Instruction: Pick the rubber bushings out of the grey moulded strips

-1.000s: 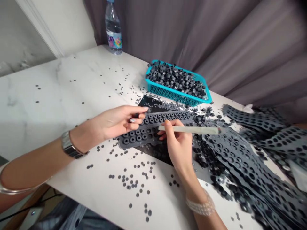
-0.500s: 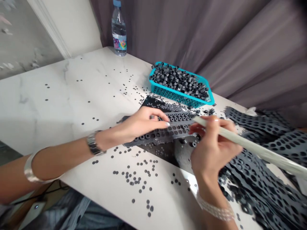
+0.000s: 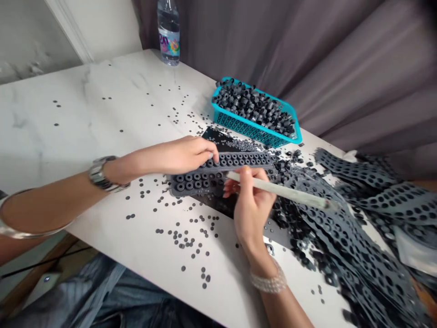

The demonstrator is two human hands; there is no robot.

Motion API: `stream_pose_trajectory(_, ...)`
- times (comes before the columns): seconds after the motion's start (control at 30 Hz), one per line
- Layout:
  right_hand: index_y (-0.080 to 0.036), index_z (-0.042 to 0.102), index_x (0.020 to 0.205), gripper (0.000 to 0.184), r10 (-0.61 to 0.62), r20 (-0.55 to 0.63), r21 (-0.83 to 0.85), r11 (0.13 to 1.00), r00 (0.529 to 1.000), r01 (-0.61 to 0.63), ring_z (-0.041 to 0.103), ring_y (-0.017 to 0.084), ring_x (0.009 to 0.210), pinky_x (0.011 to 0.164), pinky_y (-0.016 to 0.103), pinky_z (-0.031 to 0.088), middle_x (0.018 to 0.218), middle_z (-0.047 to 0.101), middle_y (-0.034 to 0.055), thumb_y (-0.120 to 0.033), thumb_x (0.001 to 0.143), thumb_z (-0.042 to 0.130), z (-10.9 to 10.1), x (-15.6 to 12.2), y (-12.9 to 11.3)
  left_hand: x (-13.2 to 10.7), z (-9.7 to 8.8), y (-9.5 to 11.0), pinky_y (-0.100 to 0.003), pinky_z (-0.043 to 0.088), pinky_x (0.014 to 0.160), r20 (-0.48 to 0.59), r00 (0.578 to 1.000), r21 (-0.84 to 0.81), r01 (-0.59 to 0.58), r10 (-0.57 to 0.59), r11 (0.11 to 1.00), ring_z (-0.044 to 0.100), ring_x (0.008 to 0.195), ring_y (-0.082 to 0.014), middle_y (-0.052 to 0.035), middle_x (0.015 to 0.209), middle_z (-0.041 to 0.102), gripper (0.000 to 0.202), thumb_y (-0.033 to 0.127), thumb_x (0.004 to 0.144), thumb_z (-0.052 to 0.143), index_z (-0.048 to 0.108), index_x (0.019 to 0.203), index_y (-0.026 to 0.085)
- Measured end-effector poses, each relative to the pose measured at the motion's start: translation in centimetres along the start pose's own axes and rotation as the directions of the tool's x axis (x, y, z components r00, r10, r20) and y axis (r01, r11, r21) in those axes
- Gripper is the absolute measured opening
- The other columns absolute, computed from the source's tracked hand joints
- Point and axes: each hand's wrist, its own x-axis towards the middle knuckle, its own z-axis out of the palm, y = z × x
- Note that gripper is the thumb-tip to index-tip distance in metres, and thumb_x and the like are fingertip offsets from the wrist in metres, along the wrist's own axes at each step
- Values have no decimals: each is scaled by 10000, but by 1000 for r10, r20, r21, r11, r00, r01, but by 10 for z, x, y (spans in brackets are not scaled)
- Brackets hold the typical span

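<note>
A dark grey rubber sheet (image 3: 186, 180) with rows of ring-shaped parts lies across a black mat (image 3: 218, 205); a ridge divides its rows. My left hand (image 3: 180, 155) reaches over the sheet from the left, fingers bent down and closed onto its back strip. In my right hand (image 3: 252, 205) is a pale whitish stick (image 3: 290, 193), gripped between thumb and fingers. The stick's left tip meets the front rows, where several holes look bare of rings. My right fingertips are close beside that spot. What lies under my left fingers is partly hidden.
A turquoise basket (image 3: 256, 130) heaped with small black rings stands behind the sheet. Punched-out sheets (image 3: 355, 246) and loose rings pile up at right. Small dark discs (image 3: 186, 243) litter the white table (image 3: 102, 228). A water bottle (image 3: 169, 38) stands at the back.
My right hand has moved left along the sheet with the stick, and more of the stick's far end shows. My left hand has shifted left, its fingers now bent down on the sheet.
</note>
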Motion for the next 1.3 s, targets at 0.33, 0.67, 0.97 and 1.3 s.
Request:
stream_pose_trajectory(0.33, -220, 482, 673, 330, 17, 250, -254, 966, 968, 49, 486, 110, 523, 544, 270, 387, 575, 524, -38, -390, 955, 457, -3, 2, 10, -24, 27, -10, -311, 277, 613, 94, 981, 439, -194, 171, 877, 567, 722, -199, -23, 762, 660, 100, 273, 823, 559, 651, 801, 239)
stream_pose_trajectory(0.67, -218, 475, 699, 294, -87, 342, -344, 915, 935, 211, 455, 112, 547, 548, 277, 351, 612, 507, -24, -327, 966, 419, -2, 1, 8, -26, 37, -14, -327, 204, 572, 18, 985, 462, -163, 174, 872, 430, 567, -165, -26, 690, 584, 147, 253, 840, 525, 585, 708, 225)
stream_pose_trajectory(0.97, -215, 466, 711, 282, -29, 333, -398, 902, 943, 168, 461, 107, 505, 517, 272, 340, 590, 527, -18, -332, 962, 413, 1, 3, 6, -26, -8, 5, -268, 174, 456, -113, 987, -174, 97, -118, 980, 292, 455, -77, 39, 519, 345, 166, 358, 752, 691, 687, 805, 201)
stream_pose_trajectory(1.3, -212, 526, 715, 298, 135, 119, -2, 991, 984, -136, 534, 109, 471, 453, 243, 444, 569, 566, -37, -433, 914, 544, -4, 4, 3, -13, 7, -4, -143, 287, 422, 288, 932, -851, 354, -218, 388, 384, 545, -21, -47, 772, 553, 120, 185, 752, 736, 649, 759, 102)
